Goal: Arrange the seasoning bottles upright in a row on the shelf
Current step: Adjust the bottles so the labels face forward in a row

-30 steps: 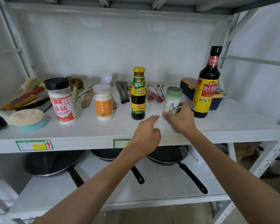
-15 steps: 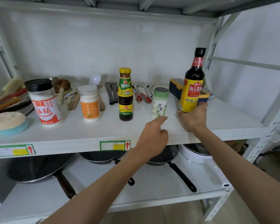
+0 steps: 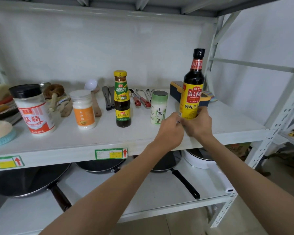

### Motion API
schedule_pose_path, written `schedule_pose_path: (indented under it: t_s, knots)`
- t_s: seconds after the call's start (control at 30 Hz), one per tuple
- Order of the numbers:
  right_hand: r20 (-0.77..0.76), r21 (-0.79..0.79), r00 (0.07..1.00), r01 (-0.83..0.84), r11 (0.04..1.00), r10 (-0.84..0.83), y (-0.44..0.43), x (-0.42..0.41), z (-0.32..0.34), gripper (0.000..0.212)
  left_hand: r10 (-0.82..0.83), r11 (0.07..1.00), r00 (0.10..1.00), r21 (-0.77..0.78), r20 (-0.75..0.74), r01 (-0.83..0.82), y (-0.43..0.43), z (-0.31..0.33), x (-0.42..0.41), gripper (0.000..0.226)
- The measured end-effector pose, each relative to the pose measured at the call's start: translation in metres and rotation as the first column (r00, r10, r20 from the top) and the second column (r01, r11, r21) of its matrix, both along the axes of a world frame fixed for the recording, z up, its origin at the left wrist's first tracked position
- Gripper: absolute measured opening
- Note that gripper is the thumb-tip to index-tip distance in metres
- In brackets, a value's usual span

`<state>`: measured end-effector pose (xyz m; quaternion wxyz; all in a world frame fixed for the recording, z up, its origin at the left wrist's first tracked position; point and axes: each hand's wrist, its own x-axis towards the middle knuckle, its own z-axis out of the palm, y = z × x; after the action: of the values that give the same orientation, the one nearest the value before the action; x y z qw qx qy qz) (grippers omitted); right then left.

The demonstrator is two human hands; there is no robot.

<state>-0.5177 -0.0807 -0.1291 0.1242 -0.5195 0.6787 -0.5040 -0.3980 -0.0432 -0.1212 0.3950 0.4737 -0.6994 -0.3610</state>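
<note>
Several seasoning bottles stand upright along the white shelf [image 3: 109, 138]. From the left: a black-capped jar with a red label [image 3: 33, 108], a small white jar with an orange label [image 3: 83, 110], a dark sauce bottle with a yellow cap [image 3: 122, 99], a pale green salt shaker [image 3: 158, 107] and a tall soy sauce bottle [image 3: 193, 85]. My right hand [image 3: 198, 122] is wrapped around the base of the soy sauce bottle. Touching that same base from the left, my left hand [image 3: 171, 131] has its fingers curled in front of the salt shaker.
Tongs [image 3: 141, 99], spatulas [image 3: 107, 99] and a ladle [image 3: 92, 85] lie behind the bottles. A dark blue box [image 3: 175, 89] sits behind the soy sauce. Brushes and a sponge [image 3: 0, 131] crowd the left end. Pans [image 3: 32, 182] rest on the lower shelf.
My right hand left the salt shaker, moved right and gripped the soy sauce bottle's base. My left hand followed to the right and met it there.
</note>
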Motion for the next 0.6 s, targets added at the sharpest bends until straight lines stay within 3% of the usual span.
schedule_pose_path:
  t_s: [0.13, 0.6]
  knots:
    - [-0.041, 0.036, 0.997, -0.064, 0.997, 0.066, 0.006, -0.007, 0.001, 0.069, 0.055, 0.998, 0.993, -0.001, -0.107, -0.056, -0.016, 0.002, -0.026, 0.055]
    - [-0.032, 0.039, 0.988, -0.148, 0.988, 0.149, 0.008, -0.021, -0.007, 0.068, 0.049, 0.998, 0.99, -0.038, -0.129, -0.054, -0.031, -0.002, -0.028, 0.049]
